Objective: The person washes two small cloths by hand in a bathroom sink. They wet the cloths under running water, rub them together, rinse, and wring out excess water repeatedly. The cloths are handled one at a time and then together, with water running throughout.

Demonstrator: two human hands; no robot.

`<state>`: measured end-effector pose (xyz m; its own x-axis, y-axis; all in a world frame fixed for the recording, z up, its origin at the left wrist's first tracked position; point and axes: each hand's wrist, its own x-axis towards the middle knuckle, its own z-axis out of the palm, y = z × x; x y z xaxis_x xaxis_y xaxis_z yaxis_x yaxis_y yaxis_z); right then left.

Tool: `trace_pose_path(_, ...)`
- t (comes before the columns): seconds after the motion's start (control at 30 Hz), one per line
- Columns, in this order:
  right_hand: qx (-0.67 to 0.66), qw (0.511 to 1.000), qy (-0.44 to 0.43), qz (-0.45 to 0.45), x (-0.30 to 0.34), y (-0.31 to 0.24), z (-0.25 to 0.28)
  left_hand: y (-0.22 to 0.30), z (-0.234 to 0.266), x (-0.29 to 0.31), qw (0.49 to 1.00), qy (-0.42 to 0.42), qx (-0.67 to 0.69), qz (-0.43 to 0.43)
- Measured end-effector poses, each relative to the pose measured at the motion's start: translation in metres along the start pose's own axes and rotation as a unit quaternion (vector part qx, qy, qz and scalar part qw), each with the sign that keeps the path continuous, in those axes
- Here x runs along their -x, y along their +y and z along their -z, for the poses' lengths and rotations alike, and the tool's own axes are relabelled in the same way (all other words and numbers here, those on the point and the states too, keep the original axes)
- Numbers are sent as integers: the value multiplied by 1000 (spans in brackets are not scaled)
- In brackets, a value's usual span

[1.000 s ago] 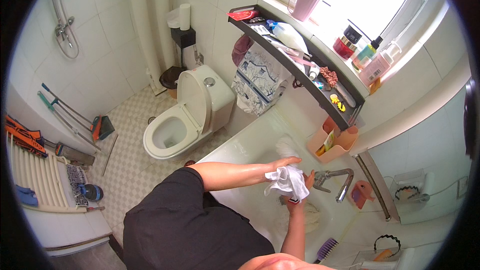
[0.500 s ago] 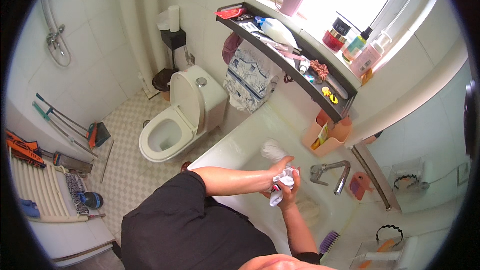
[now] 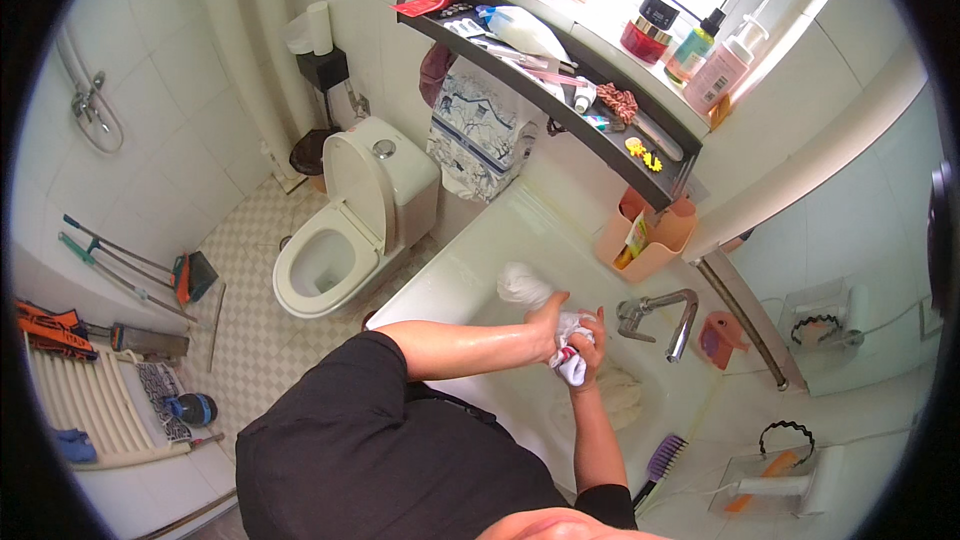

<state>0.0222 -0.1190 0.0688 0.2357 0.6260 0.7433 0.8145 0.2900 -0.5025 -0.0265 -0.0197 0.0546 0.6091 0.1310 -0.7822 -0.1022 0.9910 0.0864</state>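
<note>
Over the white basin, both of my hands are closed on a wet white cloth, perhaps a small garment, with a little red mark. My left hand grips it from the left, and my right hand wraps round it from the right. The cloth is bunched up, its lower end sticking out below the fingers. Just beyond my left hand lies a bunched white cloth on the basin's slope. Pale cloth lies in the basin bottom beside my right wrist.
A chrome tap reaches over the basin's right side. Behind it hangs a peach holder, under a black shelf full of toiletries. A purple brush rests on the near right rim. Left of the basin stands a toilet with its lid up.
My hands have shifted slightly on the cloth, and its bunched shape has changed; they still grip it. The whole view has tilted a little, moving the shelf up and left.
</note>
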Motion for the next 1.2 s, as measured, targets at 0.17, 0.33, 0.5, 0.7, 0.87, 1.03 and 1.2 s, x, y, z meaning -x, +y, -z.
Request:
trace_pose_path(0.17,-129,979,102,-121,-10,-16,-8,6,-20,39,994,49,-32,-92)
trace_pose_path(0.33,-258,863,304,-310,5,-26,-46,-6,-18,53,946,46,-99,-304)
trace_pose_path(0.5,-474,617,406,-479,-12,-10,-36,-11,-20,65,796,-1,-289,-532)
trace_pose_path(0.7,-685,573,193,-406,5,21,-5,-2,-12,72,475,-154,-437,-748)
trace_pose_path(0.87,-718,498,263,-409,65,48,20,-9,6,47,374,-315,-455,-744)
trace_pose_path(1.03,-657,493,266,-505,103,28,38,-10,13,62,365,-381,-498,-688)
trace_pose_path(1.2,-603,506,221,-575,95,14,35,-11,22,59,324,-421,-537,-655)
